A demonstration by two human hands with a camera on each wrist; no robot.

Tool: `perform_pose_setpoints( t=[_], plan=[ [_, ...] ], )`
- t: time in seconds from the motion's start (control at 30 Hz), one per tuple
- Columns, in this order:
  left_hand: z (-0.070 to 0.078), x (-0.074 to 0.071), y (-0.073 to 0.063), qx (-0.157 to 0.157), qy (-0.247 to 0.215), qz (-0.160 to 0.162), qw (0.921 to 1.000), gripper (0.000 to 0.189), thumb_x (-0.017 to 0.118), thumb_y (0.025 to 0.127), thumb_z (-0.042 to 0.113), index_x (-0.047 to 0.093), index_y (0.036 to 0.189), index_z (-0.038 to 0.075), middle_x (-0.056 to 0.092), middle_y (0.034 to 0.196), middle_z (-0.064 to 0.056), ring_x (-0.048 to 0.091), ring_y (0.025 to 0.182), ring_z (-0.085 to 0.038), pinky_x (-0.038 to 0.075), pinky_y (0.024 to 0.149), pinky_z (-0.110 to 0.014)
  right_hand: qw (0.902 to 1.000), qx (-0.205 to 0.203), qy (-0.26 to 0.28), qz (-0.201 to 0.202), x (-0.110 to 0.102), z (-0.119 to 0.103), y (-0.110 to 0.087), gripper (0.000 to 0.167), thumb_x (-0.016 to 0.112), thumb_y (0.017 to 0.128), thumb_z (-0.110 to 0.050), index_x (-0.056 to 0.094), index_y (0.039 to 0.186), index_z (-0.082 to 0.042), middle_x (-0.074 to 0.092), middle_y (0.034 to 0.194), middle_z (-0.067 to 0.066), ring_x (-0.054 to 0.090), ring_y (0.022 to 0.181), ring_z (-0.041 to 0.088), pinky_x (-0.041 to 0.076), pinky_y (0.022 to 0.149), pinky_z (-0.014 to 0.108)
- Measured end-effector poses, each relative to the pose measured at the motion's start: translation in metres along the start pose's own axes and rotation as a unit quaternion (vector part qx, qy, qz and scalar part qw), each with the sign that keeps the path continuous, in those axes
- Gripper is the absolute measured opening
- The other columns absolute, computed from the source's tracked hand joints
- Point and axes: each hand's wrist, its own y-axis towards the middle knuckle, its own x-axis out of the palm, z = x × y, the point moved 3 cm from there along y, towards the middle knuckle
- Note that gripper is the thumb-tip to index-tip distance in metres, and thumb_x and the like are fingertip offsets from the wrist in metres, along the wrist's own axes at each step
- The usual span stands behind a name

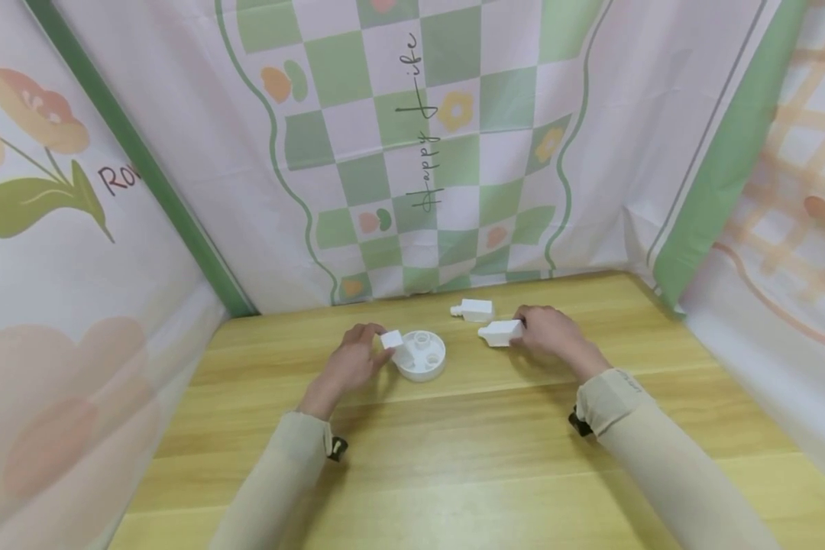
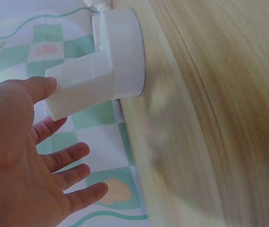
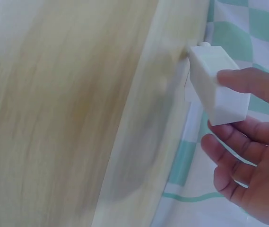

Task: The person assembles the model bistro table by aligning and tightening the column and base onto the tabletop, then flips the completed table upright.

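Note:
A round white piece (image 1: 421, 374) with raised sockets lies on the table, socket side up. My left hand (image 1: 351, 362) pinches the outer end of a white rectangular block (image 2: 80, 84) between thumb and index finger; the other fingers are spread. That block leans up from the round piece (image 2: 128, 54), its lower end hidden there. To the right, my right hand (image 1: 548, 333) holds a second white block (image 1: 503, 333) with a narrow knob pointing left, thumb on one side and fingertips beneath. Just behind it lies a third, similar block (image 1: 477, 310), its knob also leftward.
Everything is on a wooden table (image 1: 412, 466). Printed cloth (image 1: 440, 176) hangs along the back edge and at both sides. A dark wrist device (image 1: 337, 448) shows at the left sleeve, another (image 1: 580, 422) at the right.

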Motion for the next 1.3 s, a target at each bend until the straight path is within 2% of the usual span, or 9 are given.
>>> perform_pose_setpoints(
  t=[0.3,0.57,0.83,1.03,1.3],
  plan=[
    [0.000,0.001,0.000,0.001,0.002,0.001,1.0000,0.051,0.053,0.101,0.048,0.045,0.140,0.015,0.048,0.143,-0.017,0.049,0.130,-0.037,0.052,0.102,-0.050,0.9985,-0.013,0.024,0.047,0.001,-0.003,0.007,0.048,0.074,0.085,-0.035,0.064,0.118,-0.001,0.073,0.106,0.016,0.067,0.091,0.033,0.054,0.082,0.051],
    [0.001,0.001,0.000,0.001,-0.002,0.000,1.0000,0.050,0.052,0.102,0.047,0.045,0.140,0.015,0.048,0.142,-0.018,0.050,0.129,-0.038,0.051,0.102,-0.051,0.9943,-0.003,0.087,0.061,-0.001,-0.008,0.008,0.048,0.072,0.088,-0.036,0.064,0.121,-0.001,0.072,0.110,0.017,0.066,0.097,0.031,0.052,0.085,0.048],
    [0.001,0.000,0.000,0.004,-0.003,0.002,1.0000,0.050,0.053,0.101,0.047,0.045,0.140,0.017,0.048,0.143,-0.019,0.049,0.131,-0.038,0.050,0.104,-0.051,0.9921,-0.011,0.097,0.079,-0.008,-0.018,0.010,0.052,0.070,0.089,-0.040,0.063,0.123,-0.002,0.072,0.112,0.018,0.066,0.102,0.034,0.051,0.091,0.050],
    [-0.001,-0.001,0.003,0.017,0.010,0.008,0.9998,0.049,0.054,0.101,0.046,0.047,0.138,0.015,0.050,0.141,-0.020,0.051,0.128,-0.039,0.052,0.102,-0.051,0.9913,-0.009,0.102,0.082,-0.010,-0.023,0.011,0.046,0.070,0.088,-0.042,0.066,0.117,-0.006,0.073,0.105,0.013,0.066,0.092,0.028,0.052,0.085,0.045],
    [-0.003,0.001,0.003,0.010,0.013,0.005,0.9999,0.048,0.055,0.100,0.046,0.047,0.138,0.018,0.051,0.139,-0.020,0.052,0.127,-0.038,0.052,0.100,-0.051,0.9899,-0.013,0.113,0.086,-0.010,-0.032,0.011,0.042,0.072,0.087,-0.041,0.067,0.113,-0.008,0.073,0.100,0.009,0.064,0.084,0.022,0.050,0.077,0.037]
  ],
)
